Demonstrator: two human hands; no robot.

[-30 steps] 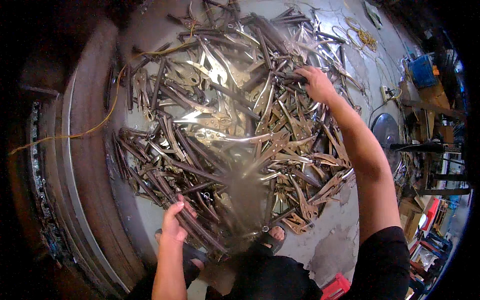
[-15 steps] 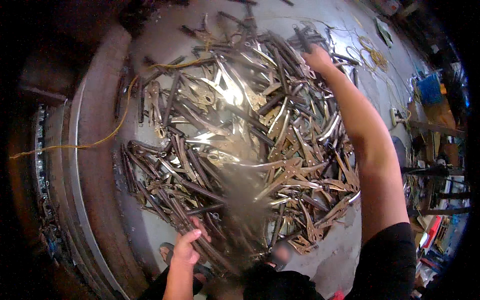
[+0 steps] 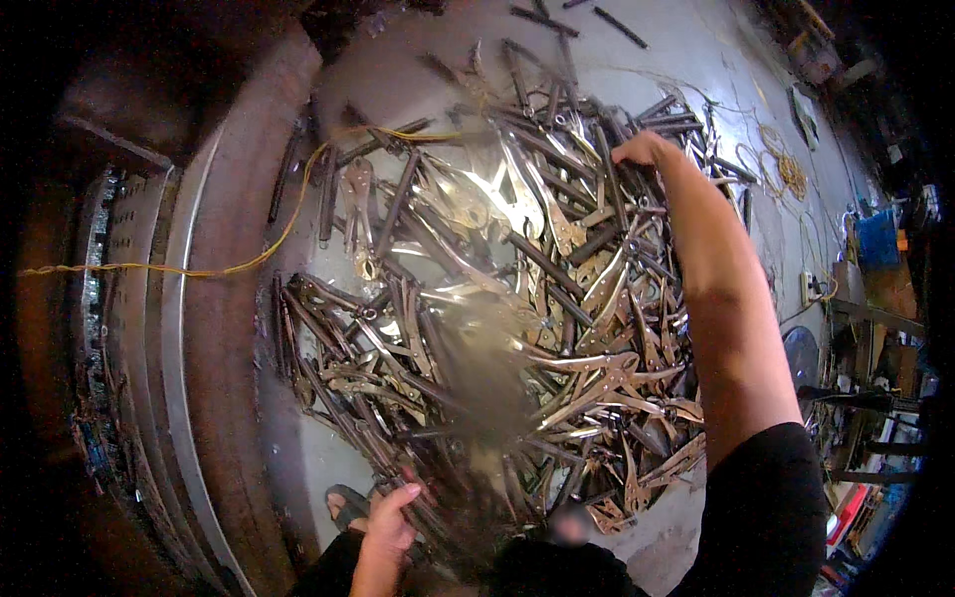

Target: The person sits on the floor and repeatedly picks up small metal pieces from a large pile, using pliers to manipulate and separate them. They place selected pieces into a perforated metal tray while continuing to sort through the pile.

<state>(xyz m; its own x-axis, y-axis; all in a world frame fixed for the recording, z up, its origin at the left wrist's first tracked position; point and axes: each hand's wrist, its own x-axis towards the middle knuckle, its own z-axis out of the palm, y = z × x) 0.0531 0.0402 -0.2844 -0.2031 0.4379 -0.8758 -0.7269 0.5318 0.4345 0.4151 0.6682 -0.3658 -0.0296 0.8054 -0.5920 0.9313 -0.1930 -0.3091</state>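
Observation:
My left hand (image 3: 391, 522) is closed round a bundle of long dark metal tubes (image 3: 430, 517) at the lower middle, near my foot. A dark smear on the picture blurs the bundle's right side. At the far right of the heap, my right hand (image 3: 645, 151) reaches out with its fingers bent round a dark metal tube (image 3: 613, 179); some fingertips are hidden. Between both hands spreads a wide heap of locking-pliers parts. Shiny bent levers, riveted jaw pieces (image 3: 597, 383) and dark tubular handles (image 3: 547, 274) lie crisscross in it.
A yellow cable (image 3: 234, 271) runs from the left across the heap's edge. Left stands a long metal beam (image 3: 189, 418). Loose tubes (image 3: 621, 27) lie on the grey floor beyond. To the right are a coiled yellow cord (image 3: 788, 177), a socket box (image 3: 811, 289) and cluttered shelving.
The view has shifted, so the heap sits further right and lower. My right hand has drawn a little nearer with the tube. My left hand keeps its hold on the bundle.

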